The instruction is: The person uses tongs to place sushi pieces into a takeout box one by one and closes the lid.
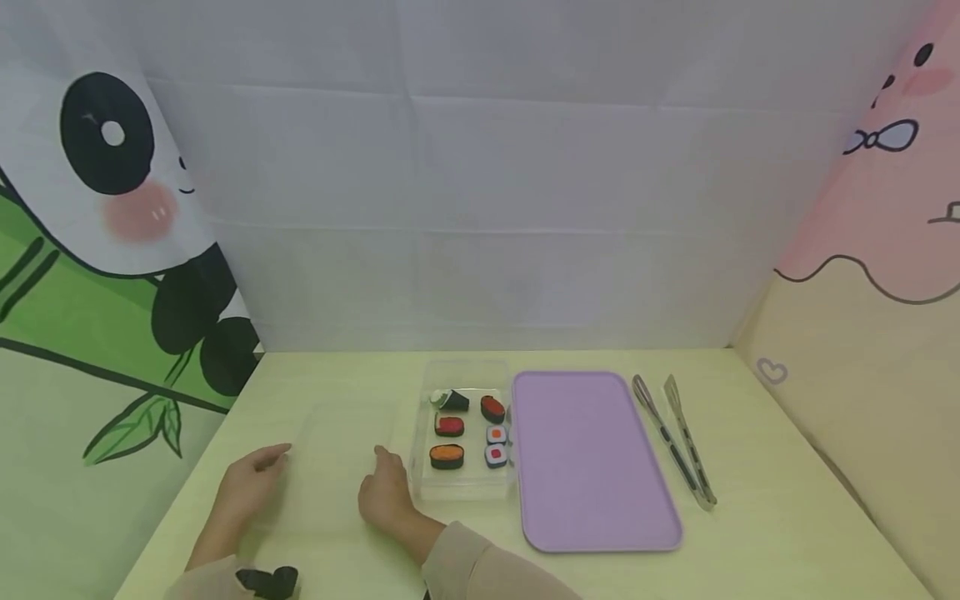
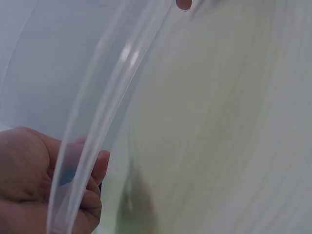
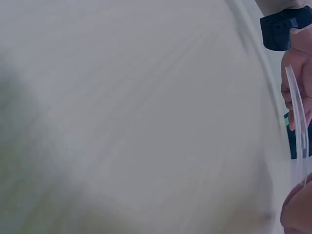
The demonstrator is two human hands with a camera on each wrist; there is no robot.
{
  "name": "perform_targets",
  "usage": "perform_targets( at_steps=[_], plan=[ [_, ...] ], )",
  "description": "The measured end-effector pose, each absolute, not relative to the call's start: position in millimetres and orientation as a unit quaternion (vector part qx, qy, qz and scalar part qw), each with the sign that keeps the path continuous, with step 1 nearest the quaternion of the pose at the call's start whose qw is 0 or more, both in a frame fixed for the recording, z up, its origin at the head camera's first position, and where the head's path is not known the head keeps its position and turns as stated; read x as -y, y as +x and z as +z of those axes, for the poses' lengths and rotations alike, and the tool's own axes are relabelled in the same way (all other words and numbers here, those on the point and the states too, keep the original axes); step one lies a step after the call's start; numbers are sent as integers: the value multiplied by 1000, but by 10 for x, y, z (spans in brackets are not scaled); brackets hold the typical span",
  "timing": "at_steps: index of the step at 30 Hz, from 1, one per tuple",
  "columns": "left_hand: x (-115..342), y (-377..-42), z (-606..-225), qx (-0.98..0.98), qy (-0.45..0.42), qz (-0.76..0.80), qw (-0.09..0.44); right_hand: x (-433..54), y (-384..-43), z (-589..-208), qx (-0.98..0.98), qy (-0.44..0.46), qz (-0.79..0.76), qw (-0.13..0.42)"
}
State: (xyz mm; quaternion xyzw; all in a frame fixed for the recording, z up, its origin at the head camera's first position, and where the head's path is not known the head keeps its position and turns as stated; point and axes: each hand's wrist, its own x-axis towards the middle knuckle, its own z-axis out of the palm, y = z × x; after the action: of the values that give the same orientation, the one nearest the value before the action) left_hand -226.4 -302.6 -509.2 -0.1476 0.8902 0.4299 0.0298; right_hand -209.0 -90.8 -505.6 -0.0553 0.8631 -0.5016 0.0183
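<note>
A clear plastic lid or shallow cover [image 2: 108, 100] spans the space between the two hands, its see-through rim showing in both wrist views. My left hand [image 1: 249, 490] grips one side of it, at the left of the table. On the opposite side my right hand [image 1: 387, 493] holds it, with the index finger extended along the edge. Just right of that hand stands a clear plastic box [image 1: 471, 490]. Inside lie sushi pieces, among them an orange-topped piece [image 1: 447, 456], a red-topped piece [image 1: 449, 426] and a dark cone-shaped roll [image 1: 454, 401].
A purple tray [image 1: 592, 467] lies right of the box, close against it. Beyond the tray, metal tongs [image 1: 686, 450] rest spread on the pale yellow table [image 1: 780, 500]. White cloth [image 1: 480, 167] hangs behind the table, with cartoon-printed cloth at both sides.
</note>
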Motion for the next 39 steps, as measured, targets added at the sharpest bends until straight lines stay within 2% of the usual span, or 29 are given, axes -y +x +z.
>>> perform_targets(
  at_steps=[7,13,21,31,39],
  plan=[
    [3134,-2161,-4823,-853,-137,501,54,820,-2087,-4757,-830,-72,-551,50],
    [3006,-2133,-4597,-841,-95,530,54,547,-2176,-4462,-819,-78,-565,61],
    [2601,-2220,-4432,-828,-22,561,9,-8,-2382,-4222,-773,-52,-626,86],
    [2007,-2472,-4440,-804,20,594,21,-749,-2585,-4168,-783,-61,-612,93],
    [1632,-2592,-4517,-800,32,599,18,-1098,-2578,-4142,-779,-47,-621,73]
  ],
)
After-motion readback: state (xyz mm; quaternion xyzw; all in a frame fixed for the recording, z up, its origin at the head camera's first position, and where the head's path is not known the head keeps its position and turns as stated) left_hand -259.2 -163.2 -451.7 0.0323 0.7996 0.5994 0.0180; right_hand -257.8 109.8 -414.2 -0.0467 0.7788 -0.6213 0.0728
